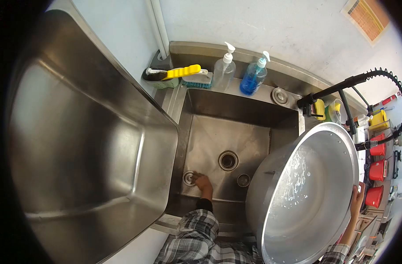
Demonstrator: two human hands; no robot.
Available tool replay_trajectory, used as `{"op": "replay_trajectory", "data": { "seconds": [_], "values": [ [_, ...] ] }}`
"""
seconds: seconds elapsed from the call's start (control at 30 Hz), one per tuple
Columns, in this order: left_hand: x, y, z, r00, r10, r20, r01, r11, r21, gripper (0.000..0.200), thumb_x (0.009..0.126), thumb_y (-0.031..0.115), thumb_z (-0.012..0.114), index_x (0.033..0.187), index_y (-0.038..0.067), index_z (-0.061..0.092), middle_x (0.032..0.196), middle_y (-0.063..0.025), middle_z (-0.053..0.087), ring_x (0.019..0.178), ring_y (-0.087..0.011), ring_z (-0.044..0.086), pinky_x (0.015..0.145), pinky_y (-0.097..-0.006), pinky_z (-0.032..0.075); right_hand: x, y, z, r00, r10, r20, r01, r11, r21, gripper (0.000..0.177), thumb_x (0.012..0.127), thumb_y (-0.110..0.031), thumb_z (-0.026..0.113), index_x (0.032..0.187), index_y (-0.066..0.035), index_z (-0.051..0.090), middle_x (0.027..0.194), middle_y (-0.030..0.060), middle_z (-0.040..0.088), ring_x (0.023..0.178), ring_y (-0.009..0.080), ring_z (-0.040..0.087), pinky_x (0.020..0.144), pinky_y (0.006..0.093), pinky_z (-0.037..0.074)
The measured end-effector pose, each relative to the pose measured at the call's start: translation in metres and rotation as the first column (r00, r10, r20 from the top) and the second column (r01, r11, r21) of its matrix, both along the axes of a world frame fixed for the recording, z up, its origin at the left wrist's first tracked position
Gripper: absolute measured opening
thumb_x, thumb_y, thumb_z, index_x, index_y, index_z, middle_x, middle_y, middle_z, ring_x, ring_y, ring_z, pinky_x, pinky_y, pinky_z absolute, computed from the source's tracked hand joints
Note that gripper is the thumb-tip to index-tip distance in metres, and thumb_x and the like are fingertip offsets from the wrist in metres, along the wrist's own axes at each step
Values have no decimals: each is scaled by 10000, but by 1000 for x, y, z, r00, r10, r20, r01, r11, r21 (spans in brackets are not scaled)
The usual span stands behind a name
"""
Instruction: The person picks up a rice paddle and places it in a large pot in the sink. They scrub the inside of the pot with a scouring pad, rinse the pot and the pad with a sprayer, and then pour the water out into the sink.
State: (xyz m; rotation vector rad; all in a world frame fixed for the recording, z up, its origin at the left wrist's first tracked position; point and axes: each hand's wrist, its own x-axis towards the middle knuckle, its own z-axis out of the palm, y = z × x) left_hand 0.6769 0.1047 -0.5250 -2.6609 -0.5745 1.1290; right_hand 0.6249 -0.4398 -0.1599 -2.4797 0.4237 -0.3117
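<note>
My left hand (202,182) reaches down into the steel sink (218,130), its fingers closed at the knob of a round metal sink strainer (189,178) on the sink floor. The open drain hole (228,161) lies to the right of this hand. Another small round metal piece (243,180) rests on the sink floor nearby. My right hand (357,199) grips the rim of a large aluminium pot (317,193), which is tilted at the sink's right side. Wet, shiny streaks show on its inner wall. Part of the right hand is hidden behind the rim.
A large steel basin (86,132) fills the left side. Along the back ledge stand a yellow-handled brush (183,71), a clear pump bottle (224,70), a blue soap bottle (253,77) and another strainer (280,96). A black spring faucet (342,88) arches at the right.
</note>
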Motion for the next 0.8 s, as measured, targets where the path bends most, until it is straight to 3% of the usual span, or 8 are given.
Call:
{"op": "replay_trajectory", "data": {
  "seconds": [0.1,0.17,0.23,0.33,0.43,0.53,0.63,0.8],
  "values": [
    [-1,-57,-13,985,-89,149,76,993,91,569,881,196,455,1406,270,250,1469,-129,179,1241,-399,346,831,-560,444,0,-3,1,1000,-23,-20,23,1000,-14,216,947,-214,460,1112,-76,437,661,-46,396,557,26,279,474,217,206],
    [-7,-87,-27,920,-138,366,274,896,-350,542,889,193,420,1383,354,265,1481,-114,149,1244,-399,339,795,-547,471,0,5,7,998,-27,-57,26,1000,-17,223,951,-199,451,1134,-80,407,660,-32,482,561,20,321,485,202,214],
    [-11,-103,-14,776,-225,589,544,711,-446,542,864,127,456,1328,380,338,1418,-117,283,1208,-356,389,757,-510,495,1,3,7,999,-22,-48,20,998,-52,215,951,-203,451,1125,-83,412,646,-35,466,550,21,305,479,206,200],
    [-5,-112,-36,834,-316,452,547,578,-605,602,790,38,553,1292,317,372,1296,-108,390,1153,-319,434,738,-457,513,-1,4,5,999,-19,-30,16,997,-75,199,951,-205,450,1108,-85,421,629,-40,440,543,22,292,473,210,190],
    [4,-94,-49,788,-236,568,596,525,-608,659,709,8,638,1261,266,387,1188,-109,425,1094,-314,462,762,-431,512,4,11,5,1000,-7,21,8,999,-48,187,952,-193,446,1095,-76,423,638,-42,429,564,21,308,478,205,211],
    [38,-71,-10,885,-64,460,359,723,-591,639,682,41,682,1231,215,405,1203,-113,405,1100,-318,453,806,-402,503,1,11,8,999,-42,-34,41,998,-42,180,952,-184,444,1090,-72,422,670,-29,466,580,20,333,485,202,233],
    [57,-58,-23,809,139,571,221,828,-516,624,683,75,700,1225,187,410,1171,-119,403,1096,-318,445,828,-397,494,1,11,7,998,-34,-52,36,999,25,169,950,-172,441,1085,-71,422,690,-18,486,587,23,357,493,199,262],
    [76,-56,-23,891,102,442,186,806,-562,626,696,146,711,1244,181,410,1156,-118,398,1110,-308,428,837,-391,488,1,11,10,997,-25,-78,25,1000,-2,172,949,-171,442,1096,-81,438,672,-39,460,594,24,364,499,196,275]
  ]
}}
